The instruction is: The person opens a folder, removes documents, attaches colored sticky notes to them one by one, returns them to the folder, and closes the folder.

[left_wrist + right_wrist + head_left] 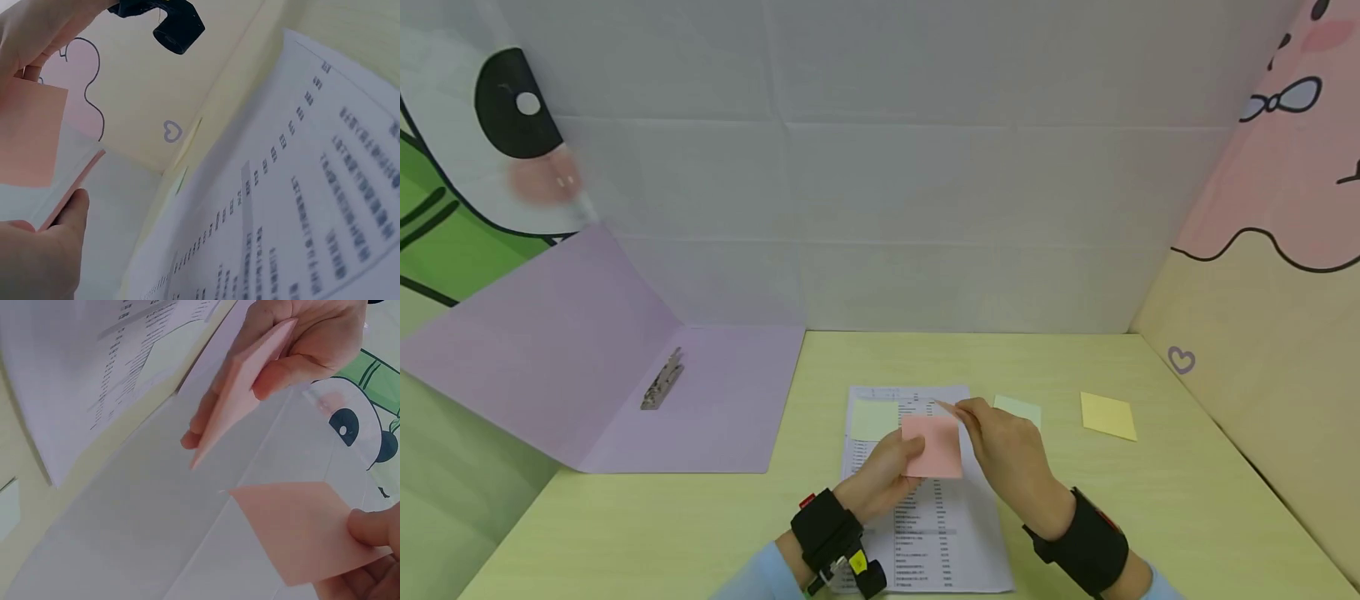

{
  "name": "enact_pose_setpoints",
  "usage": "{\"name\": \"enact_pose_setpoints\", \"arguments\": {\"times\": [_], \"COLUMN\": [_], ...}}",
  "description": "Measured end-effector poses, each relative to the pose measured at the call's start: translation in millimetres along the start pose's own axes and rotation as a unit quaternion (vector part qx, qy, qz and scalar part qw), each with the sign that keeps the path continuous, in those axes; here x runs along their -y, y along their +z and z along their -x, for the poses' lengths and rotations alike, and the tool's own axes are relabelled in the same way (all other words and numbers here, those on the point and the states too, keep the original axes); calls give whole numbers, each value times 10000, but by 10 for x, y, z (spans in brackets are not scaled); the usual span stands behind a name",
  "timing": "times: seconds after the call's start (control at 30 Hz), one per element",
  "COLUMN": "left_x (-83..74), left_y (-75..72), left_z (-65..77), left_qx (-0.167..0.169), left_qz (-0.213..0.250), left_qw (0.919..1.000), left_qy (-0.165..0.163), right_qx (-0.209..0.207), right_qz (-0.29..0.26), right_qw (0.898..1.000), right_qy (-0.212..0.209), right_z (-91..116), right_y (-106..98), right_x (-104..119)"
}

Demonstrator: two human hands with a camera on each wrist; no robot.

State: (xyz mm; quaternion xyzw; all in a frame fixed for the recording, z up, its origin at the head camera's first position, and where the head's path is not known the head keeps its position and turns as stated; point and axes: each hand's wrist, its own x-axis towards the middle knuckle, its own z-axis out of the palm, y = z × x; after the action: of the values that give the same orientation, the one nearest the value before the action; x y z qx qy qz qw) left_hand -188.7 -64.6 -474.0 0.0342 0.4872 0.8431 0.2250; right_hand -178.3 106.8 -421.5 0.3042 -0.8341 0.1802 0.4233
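My left hand point(880, 473) grips a pad of pink sticky notes point(934, 450) over the printed papers, thumb on its face. In the right wrist view the pad's thick edge shows. To the right and slightly higher, my right hand point(1011, 446) pinches a single pink sticky note point(300, 528) by one edge, apart from the pad. The printed papers point(955, 550) lie on the table beneath both hands. A pale green sticky note point(874, 421) sits on their upper left part.
An open purple folder point(730, 417) with a metal clip point(662, 383) stands at the left, its cover raised. Another pale green note point(1018, 408) lies behind my right hand, and a yellow note point(1108, 417) farther right. White and cartoon-printed sheets enclose the table.
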Motion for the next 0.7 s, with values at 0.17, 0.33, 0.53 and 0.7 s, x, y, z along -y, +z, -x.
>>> {"name": "enact_pose_setpoints", "arguments": {"times": [0.17,0.33,0.53,0.7], "left_x": [-114,-322,-386,-332], "left_y": [29,109,134,170], "left_z": [-403,-903,-1236,-1297], "left_qx": [-608,-1392,-1395,-1140], "left_qz": [-256,-207,-206,256], "left_qw": [9974,9889,9881,9913], "left_qy": [-300,-470,-622,-599], "right_qx": [230,350,584,749], "right_qz": [165,268,396,478], "right_qw": [9993,9988,9967,9943], "right_qy": [232,197,390,589], "right_z": [103,237,364,436], "right_y": [-118,-212,-272,-288], "right_x": [-133,-246,-268,-249]}}
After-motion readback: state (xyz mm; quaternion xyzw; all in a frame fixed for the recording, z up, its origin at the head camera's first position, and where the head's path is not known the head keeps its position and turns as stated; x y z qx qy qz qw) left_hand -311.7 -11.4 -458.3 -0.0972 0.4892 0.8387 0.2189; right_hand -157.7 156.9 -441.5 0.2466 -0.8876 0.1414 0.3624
